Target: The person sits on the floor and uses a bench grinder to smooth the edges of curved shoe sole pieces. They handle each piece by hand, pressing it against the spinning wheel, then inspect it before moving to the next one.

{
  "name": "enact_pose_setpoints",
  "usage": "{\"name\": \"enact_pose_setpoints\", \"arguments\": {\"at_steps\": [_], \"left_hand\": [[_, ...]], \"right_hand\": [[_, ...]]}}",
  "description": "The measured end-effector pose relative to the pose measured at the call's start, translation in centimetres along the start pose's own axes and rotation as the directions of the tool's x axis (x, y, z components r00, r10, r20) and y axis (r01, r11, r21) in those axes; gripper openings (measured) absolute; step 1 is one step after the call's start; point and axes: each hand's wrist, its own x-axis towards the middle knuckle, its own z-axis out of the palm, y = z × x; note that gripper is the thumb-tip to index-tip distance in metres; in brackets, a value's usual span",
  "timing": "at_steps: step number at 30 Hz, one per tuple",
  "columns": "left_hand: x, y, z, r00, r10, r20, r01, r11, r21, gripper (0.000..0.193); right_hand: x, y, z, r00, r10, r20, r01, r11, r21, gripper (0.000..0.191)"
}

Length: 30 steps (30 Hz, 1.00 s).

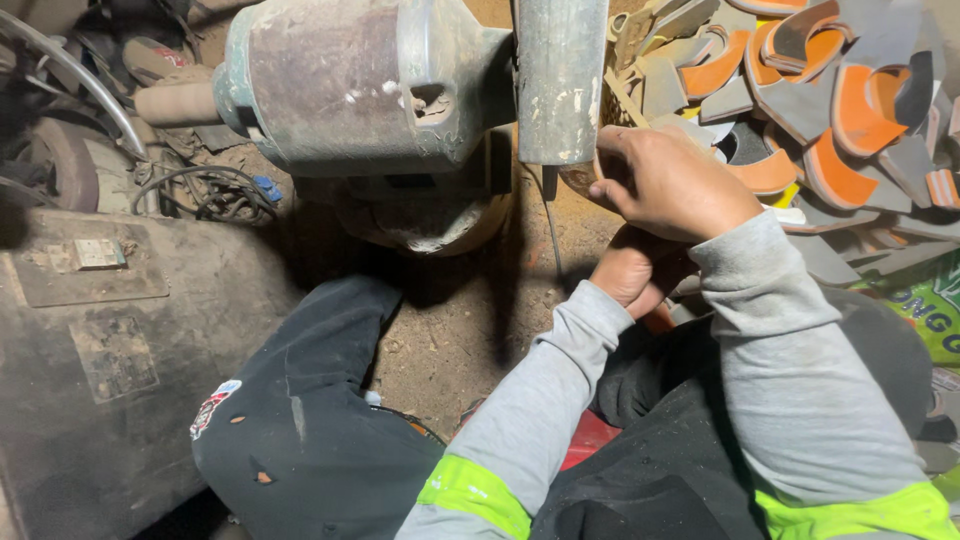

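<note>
The grinder motor, a worn grey-green housing at the top of the view, serves as the landmark. Left of it a tan spindle end sticks out, and below-left of it lies a dark, dusty metal casing with loose cables between the two. Directly under the motor the person's knee in black trousers rests on the dirt floor. At the motor's right end hangs the grey wheel guard.

Just right of that guard and slightly below it, the right hand is curled, its fingers closed toward the guard's lower edge; a brownish piece shows only as a sliver between the fingertips and the guard, so what the hand clasps cannot be told for sure. Below the right hand, lower right of the motor, the left hand is tucked under the right wrist, fingers bent in; whether it holds anything is hidden. Both arms wear grey sleeves with yellow-green bands.

Far right of the motor, behind the hands, lies a heap of grey and orange sole pieces, well apart from the fingers, with a green printed bag below it
</note>
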Motion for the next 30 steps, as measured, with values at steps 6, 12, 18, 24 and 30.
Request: {"name": "enact_pose_setpoints", "arguments": {"at_steps": [6, 12, 18, 24, 30], "left_hand": [[1.1, -0.5, 0.4, 0.999, 0.032, 0.000, -0.032, 0.995, -0.094, 0.041], [1.5, -0.3, 0.3, 0.999, 0.030, 0.013, -0.028, 0.990, -0.140, 0.039], [1.0, 0.2, -0.2, 0.999, 0.023, 0.024, -0.020, 0.991, -0.133, 0.034], [0.2, 0.9, -1.1, 0.999, -0.030, -0.033, 0.027, 0.994, -0.102, 0.035], [-2.1, 3.3, -1.0, 1.000, -0.009, 0.007, 0.009, 0.999, -0.041, 0.044]], "right_hand": [[0.5, -0.9, -0.5, 1.000, 0.003, -0.016, -0.005, 0.992, -0.127, 0.027], [1.3, -0.7, -0.1, 0.998, 0.060, -0.027, -0.064, 0.979, -0.193, 0.029], [1.6, 0.1, 0.7, 0.997, 0.039, -0.064, -0.049, 0.985, -0.168, 0.035], [1.8, 0.7, 1.3, 0.995, 0.074, -0.059, -0.076, 0.997, -0.029, 0.030], [1.6, 1.1, 2.6, 0.981, 0.044, -0.188, -0.008, 0.981, 0.192, 0.029]]}}
